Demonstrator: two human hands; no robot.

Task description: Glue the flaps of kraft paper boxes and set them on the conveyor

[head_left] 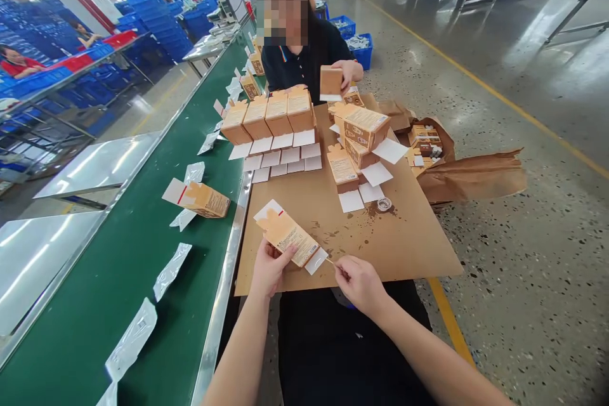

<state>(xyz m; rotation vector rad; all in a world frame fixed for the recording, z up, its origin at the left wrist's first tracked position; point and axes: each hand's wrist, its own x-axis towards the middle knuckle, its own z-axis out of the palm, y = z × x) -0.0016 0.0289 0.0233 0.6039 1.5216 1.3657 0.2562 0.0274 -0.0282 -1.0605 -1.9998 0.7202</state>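
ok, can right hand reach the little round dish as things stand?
Likely yes: only spotted cardboard lies between the right hand and the dish, though its fingers hold a thin stick.

From my remote seat I count one cardboard sheet (404, 235); over its near side, one held carton (291, 238) and one thin stick (330, 261); at its far left, four top-row cartons (278, 113); on it, one round dish (384, 204); left of it, at least five silvery packets (133, 337)

Open tan carton (291, 238), tilted
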